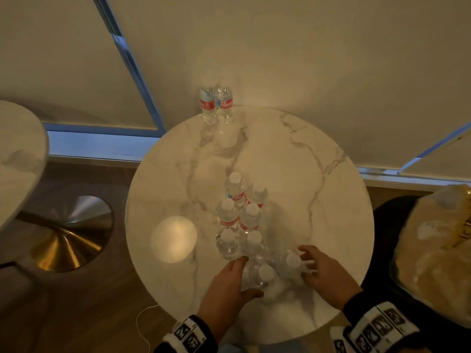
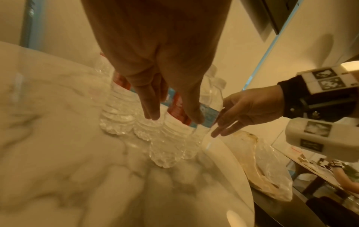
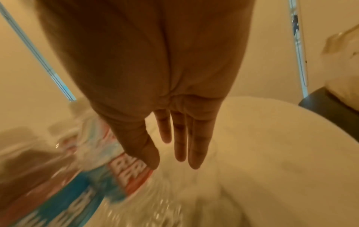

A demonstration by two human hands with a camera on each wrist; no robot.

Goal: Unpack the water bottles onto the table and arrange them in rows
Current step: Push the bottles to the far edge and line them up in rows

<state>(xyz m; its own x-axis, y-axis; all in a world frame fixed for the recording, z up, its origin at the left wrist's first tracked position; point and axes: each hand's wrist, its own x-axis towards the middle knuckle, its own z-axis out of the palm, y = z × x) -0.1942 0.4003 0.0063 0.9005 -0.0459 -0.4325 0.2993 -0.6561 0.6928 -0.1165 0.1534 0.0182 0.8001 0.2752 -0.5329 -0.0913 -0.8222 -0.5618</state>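
Both grips loose: left hand (image 1: 226, 281), right hand (image 1: 323, 271) flanking nearest bottles (image 1: 265, 275).

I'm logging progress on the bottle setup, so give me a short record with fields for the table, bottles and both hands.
table: round marble top
far pair: two bottles upright at far edge
near cluster: eight bottles, in pairs
left hand: open, beside nearest bottle
right hand: open, fingers straight by the right bottle
packaging: plastic wrap, off table to the right
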